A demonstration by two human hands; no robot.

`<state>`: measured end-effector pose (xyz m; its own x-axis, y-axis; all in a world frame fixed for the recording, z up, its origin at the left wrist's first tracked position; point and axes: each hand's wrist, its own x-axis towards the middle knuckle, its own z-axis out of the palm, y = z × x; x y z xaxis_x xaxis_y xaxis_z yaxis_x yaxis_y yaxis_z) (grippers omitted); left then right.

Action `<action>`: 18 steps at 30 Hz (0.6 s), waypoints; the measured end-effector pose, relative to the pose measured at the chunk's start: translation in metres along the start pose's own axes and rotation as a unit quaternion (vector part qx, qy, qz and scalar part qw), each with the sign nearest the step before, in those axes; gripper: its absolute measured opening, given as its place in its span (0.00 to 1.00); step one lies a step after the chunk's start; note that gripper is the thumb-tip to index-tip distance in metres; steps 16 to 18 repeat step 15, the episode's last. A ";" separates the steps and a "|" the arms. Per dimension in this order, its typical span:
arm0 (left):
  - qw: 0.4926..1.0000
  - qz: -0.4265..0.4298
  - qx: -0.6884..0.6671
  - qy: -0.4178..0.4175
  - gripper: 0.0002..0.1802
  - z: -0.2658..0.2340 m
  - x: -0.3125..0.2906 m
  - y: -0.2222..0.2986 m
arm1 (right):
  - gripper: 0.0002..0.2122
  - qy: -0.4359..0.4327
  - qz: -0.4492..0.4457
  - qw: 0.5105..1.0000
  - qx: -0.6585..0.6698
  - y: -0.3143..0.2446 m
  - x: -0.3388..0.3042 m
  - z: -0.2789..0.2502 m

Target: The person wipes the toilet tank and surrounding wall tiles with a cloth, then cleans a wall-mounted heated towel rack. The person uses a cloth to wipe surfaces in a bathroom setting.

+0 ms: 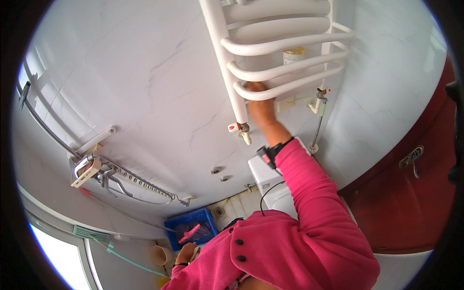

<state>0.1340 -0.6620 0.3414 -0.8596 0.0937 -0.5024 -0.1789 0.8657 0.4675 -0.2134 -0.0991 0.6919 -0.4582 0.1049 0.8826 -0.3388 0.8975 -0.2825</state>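
Observation:
My right hand (261, 107) reaches up behind the lowest curved bar of a white towel radiator (270, 50) on the wall. The bar crosses in front of it, and its fingers are blurred and partly hidden, so whether they hold anything does not show. A black band with a dark device (267, 154) sits on that wrist. Low down, my left hand (186, 252) is beside my body, near a blue basket (211, 215). Its fingers are bent against something pale that I cannot make out. Inside the basket lies a pink object (188, 234).
Valves (240, 128) stick out under the radiator. A yellow-lidded container (294, 55) shows behind its bars. A shower set (108, 171) hangs at left. Below is a white toilet tank (267, 175); a dark red door (401, 203) stands at right. A pale bucket (160, 254) is lower left.

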 end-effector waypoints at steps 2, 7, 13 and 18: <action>1.000 -0.005 -0.022 -0.008 0.25 -0.002 0.004 0.002 | 0.12 0.039 -0.015 0.999 -0.020 -0.023 -0.010 -0.002; 0.998 0.060 -0.028 0.009 0.23 -0.024 0.014 0.023 | 0.18 -0.037 -0.013 0.999 0.020 0.015 -0.007 -0.009; 0.995 -0.035 -0.098 -0.012 0.23 -0.028 -0.009 0.039 | 0.18 0.026 0.035 0.999 0.023 0.053 -0.001 -0.025; 0.988 -0.086 -0.124 -0.009 0.24 -0.024 -0.015 0.045 | 0.17 0.014 0.083 0.995 0.046 0.043 0.002 -0.026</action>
